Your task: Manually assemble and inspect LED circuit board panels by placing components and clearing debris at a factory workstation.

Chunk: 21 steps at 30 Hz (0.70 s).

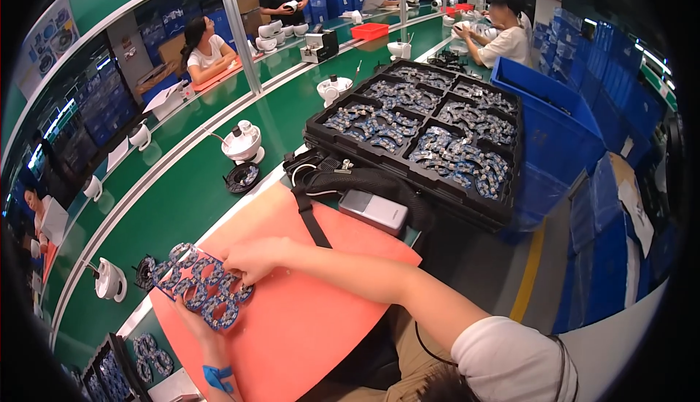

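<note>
A blue panel of ring-shaped circuit boards is held over the orange mat, in front of me. My left hand grips it from below at its near left side, with the fingers mostly hidden under the boards. My right hand is closed at the panel's right edge, thumb and fingers pinching a board there. A blue band is around my left wrist. Beyond the panel's left end is a small black round part, partly hidden by it.
A black tray full of curved circuit boards stands at the right, beside a blue bin. A grey box-shaped device and a black bag lie by the mat. White camera-like housings line the green conveyor. Several co-workers sit farther off.
</note>
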Each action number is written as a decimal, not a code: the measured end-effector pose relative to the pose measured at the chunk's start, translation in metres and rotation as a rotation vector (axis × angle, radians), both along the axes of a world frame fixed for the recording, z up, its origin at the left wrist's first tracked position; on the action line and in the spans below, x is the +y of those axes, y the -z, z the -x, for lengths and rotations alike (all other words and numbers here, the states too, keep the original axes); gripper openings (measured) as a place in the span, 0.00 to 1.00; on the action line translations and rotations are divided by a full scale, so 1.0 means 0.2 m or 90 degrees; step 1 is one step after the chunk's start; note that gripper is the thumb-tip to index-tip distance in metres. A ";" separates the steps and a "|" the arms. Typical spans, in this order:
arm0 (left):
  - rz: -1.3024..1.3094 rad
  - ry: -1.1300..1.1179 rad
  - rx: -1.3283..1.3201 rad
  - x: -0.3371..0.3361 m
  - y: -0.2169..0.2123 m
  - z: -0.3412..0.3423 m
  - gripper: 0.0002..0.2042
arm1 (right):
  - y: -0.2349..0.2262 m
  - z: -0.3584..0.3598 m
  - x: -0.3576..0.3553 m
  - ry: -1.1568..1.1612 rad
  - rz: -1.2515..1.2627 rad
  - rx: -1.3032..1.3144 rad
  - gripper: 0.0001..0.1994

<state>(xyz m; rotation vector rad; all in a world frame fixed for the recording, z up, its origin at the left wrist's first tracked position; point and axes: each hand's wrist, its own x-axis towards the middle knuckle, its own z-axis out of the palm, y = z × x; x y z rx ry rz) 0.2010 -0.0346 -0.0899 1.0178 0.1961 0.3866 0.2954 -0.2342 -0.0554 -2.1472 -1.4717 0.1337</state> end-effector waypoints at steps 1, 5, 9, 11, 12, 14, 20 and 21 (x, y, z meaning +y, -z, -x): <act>-0.001 -0.003 0.001 0.00 0.00 0.01 0.20 | 0.00 0.00 -0.01 -0.007 -0.014 0.003 0.08; -0.008 -0.008 0.001 -0.03 -0.02 0.01 0.19 | -0.01 0.03 0.00 -0.029 -0.020 0.013 0.08; -0.015 0.039 -0.014 0.00 0.01 0.01 0.19 | -0.01 0.03 0.00 -0.045 -0.013 -0.001 0.10; 0.016 0.039 -0.033 0.02 0.04 -0.01 0.19 | -0.01 0.03 0.01 -0.044 -0.041 -0.094 0.09; -0.023 0.012 -0.057 -0.04 -0.01 0.00 0.19 | -0.03 0.04 -0.01 -0.024 -0.018 -0.100 0.09; -0.036 -0.019 -0.052 -0.03 -0.01 0.01 0.19 | -0.05 0.05 0.01 -0.021 0.004 -0.074 0.09; -0.024 0.004 -0.035 -0.03 -0.02 0.02 0.20 | -0.05 0.07 0.00 -0.027 0.029 -0.042 0.07; -0.034 -0.011 -0.059 -0.03 -0.04 0.01 0.20 | -0.05 0.06 -0.01 -0.028 0.018 -0.025 0.07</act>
